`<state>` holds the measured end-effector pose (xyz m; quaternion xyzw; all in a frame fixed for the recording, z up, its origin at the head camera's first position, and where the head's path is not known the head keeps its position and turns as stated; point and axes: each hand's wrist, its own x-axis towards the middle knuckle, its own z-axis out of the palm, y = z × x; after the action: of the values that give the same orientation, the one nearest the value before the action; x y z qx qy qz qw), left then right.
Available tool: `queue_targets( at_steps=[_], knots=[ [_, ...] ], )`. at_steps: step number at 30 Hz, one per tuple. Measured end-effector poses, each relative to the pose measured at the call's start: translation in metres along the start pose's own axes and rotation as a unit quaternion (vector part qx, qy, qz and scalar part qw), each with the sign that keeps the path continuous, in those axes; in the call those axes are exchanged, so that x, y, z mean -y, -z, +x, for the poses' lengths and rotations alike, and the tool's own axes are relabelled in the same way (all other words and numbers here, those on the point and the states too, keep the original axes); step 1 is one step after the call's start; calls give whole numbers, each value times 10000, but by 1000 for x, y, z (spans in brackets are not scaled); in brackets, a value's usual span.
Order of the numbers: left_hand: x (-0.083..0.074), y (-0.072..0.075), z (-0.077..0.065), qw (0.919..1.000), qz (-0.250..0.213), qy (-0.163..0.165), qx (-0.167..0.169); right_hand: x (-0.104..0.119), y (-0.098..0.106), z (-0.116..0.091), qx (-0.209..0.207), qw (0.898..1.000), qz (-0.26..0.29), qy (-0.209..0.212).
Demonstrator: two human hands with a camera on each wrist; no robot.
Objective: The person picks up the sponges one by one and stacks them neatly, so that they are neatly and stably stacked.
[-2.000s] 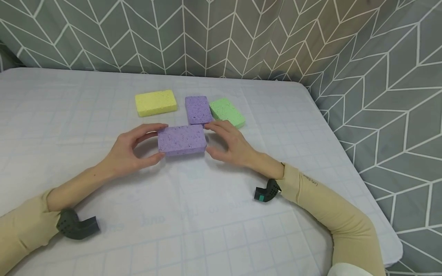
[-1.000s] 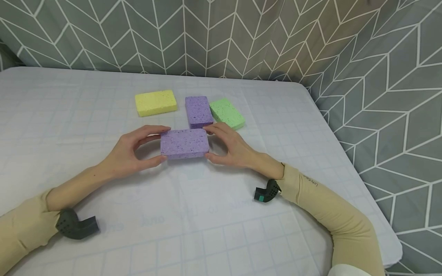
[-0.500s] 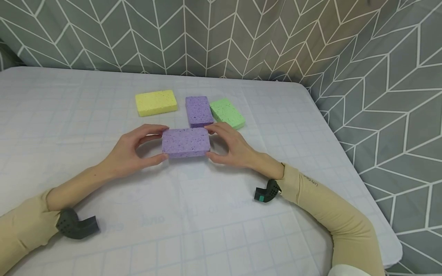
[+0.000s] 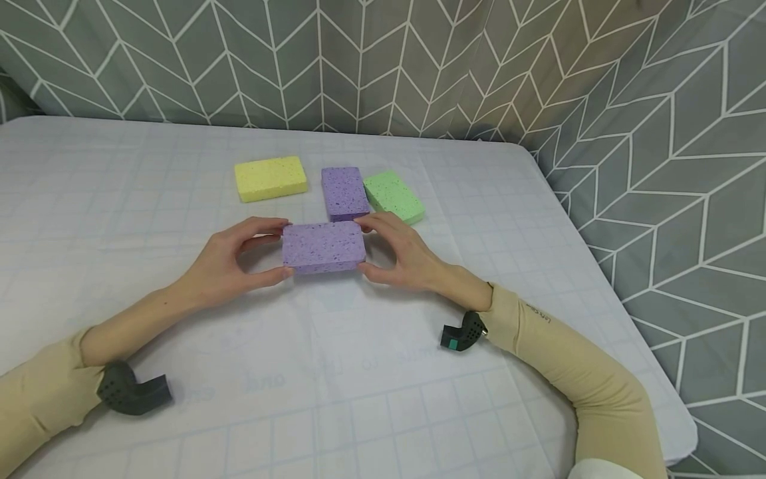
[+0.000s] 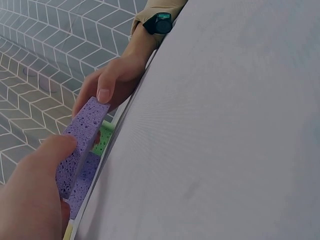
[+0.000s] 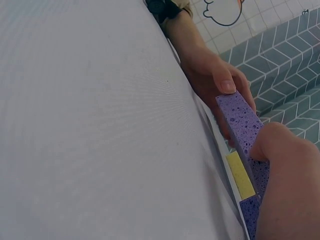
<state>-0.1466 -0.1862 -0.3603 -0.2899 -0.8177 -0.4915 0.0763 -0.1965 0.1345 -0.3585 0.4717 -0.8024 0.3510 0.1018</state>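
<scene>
A light purple sponge (image 4: 324, 247) is held flat between both hands in the middle of the head view. My left hand (image 4: 223, 258) pinches its left end, thumb at the near corner and fingers at the far corner. At the right end, my right hand (image 4: 407, 256) pinches the near and far corners the same way. Both wrist views show the sponge (image 5: 82, 140) raised off the tabletop, with a thumb on its near edge at each end. Just beyond it lies a darker purple sponge (image 4: 345, 191), whose near end sits close to my right fingertips.
A green sponge (image 4: 393, 195) lies against the right side of the darker purple one. To the left is a yellow sponge (image 4: 270, 179). All rest on a table with a white cloth (image 4: 335, 399); a grey patterned curtain (image 4: 335, 66) hangs behind it.
The held light purple sponge has shifted slightly right and a little nearer to me, exposing more of the darker purple sponge's near side. The other sponges have stayed put.
</scene>
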Motion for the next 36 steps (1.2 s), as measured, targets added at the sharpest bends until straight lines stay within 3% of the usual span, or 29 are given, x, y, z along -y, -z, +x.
queue_targets(
  at_steps=[23,36],
  knots=[
    [0,0,-1,9989,425,205,80,0,1,1,145,9998,-37,114],
    [3,0,0,9968,770,102,174,-2,0,0,261,9996,-102,-11]
  ],
)
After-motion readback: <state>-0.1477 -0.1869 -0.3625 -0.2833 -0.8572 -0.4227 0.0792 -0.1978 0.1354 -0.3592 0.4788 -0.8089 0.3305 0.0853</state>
